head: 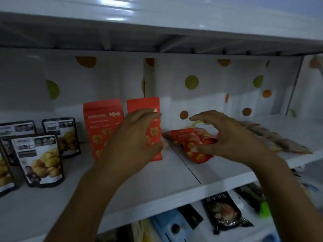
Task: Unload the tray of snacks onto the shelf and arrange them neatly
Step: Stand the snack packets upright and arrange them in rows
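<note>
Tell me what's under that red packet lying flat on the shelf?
The lying red packet rests on the bare white shelf, as far as visible. The right hand hovers over its right end, covering that part.

Leftmost dark pouch (4, 173) cropped; packets at right (272, 138) blurred.

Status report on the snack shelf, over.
Left hand open around upright red bag. Right hand open above fallen red bag. Nothing blocking.

Two bare forearms come up from about six o'clock, sleeveless as far as I can see. The left hand (134, 137) and right hand (225, 135) wear no gloves, rings or watch.
</note>
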